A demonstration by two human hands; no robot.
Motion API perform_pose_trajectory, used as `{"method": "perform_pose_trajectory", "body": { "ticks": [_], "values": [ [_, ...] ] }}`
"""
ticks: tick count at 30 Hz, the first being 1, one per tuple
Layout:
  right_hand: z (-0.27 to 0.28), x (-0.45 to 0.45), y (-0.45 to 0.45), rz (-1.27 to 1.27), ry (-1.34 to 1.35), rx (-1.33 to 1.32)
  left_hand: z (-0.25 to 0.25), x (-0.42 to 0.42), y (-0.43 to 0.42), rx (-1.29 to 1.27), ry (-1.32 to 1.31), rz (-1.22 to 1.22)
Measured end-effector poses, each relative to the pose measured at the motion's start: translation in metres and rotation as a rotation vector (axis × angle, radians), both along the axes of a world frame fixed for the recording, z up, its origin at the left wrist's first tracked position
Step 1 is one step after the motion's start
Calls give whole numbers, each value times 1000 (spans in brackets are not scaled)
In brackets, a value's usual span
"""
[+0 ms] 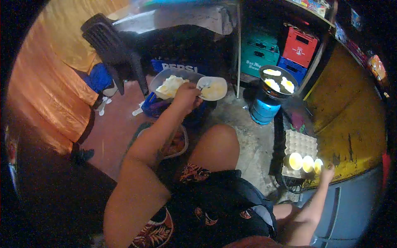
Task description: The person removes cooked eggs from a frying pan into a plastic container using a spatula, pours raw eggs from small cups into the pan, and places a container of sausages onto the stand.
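My left hand (188,98) is closed on the edge of a small translucent plastic container (221,97) with something pale yellow in it. Beside it, partly behind my hand, a larger clear container (156,80) holds fried eggs (172,85). Far to the right, my right hand (327,172) has its fingers closed at the rim of a small cup (318,166) with yellow contents. Two similar cups, a middle one (307,164) and a left one (295,161), stand in a row with it on a cardboard egg tray (301,141).
Several eggs fry in a black pan (278,75) on a burner atop a blue gas cylinder (264,111). Green (259,58) and red (300,47) crates stand behind it. A dark plastic chair (111,45) is at left. A container of brownish food (182,144) sits beside my knee.
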State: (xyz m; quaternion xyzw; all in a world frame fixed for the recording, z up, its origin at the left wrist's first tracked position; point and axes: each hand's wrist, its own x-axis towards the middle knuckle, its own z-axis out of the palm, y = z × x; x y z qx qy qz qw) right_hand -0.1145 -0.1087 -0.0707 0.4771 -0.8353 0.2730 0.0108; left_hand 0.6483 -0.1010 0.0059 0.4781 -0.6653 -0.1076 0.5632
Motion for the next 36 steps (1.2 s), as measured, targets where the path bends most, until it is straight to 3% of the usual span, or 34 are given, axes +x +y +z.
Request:
{"method": "perform_pose_trajectory", "body": {
  "ticks": [1, 3, 5, 7, 8, 11, 13, 14, 18, 20, 25, 26, 28, 31, 34, 36],
  "values": [
    [-7, -7, -2, 21, -52, -32, 12, -4, 11, 54, 117, 27],
    [-25, -29, -6, 63, -154, -97, 33, -17, 36, 546, 919, 158],
    [-59, -68, -20, 6, -224, -147, -7, 27, 24, -1, 187, 72],
    [-65, -76, -14, -45, -291, -179, -14, 52, 22, -58, -149, 114],
    [-63, -72, -8, -67, -327, -187, -12, 64, 17, 154, -121, 197],
    [-69, -79, 3, -111, -469, -247, -5, 80, -13, 282, -143, 407],
    [-68, -80, 9, -136, -568, -238, 14, 89, -24, 85, -1051, 641],
    [-65, -80, 15, -151, -615, -206, 20, 80, -37, 360, -567, 598],
    [-85, -108, 37, -39, -712, -315, 9, 100, -116, 389, -804, 743],
    [-69, -101, 54, -167, -737, -192, 12, 94, -150, 380, -979, 843],
    [-19, -33, 84, -307, -844, -190, -76, 148, -287, 501, -938, 860],
    [-10, -10, 88, -345, -843, -189, -85, 153, -296, 359, -1004, 878],
    [-10, -7, 97, -346, -824, -184, -77, 139, -294, 336, -1028, 850],
    [-5, 13, 114, -317, -827, -161, -72, 137, -313, 647, -844, 793],
    [2, 31, 120, -358, -827, -156, -115, 171, -342, 457, -795, 784],
    [-1, 24, 127, -354, -848, -153, -79, 142, -311, 506, -908, 740]
  ]
}}
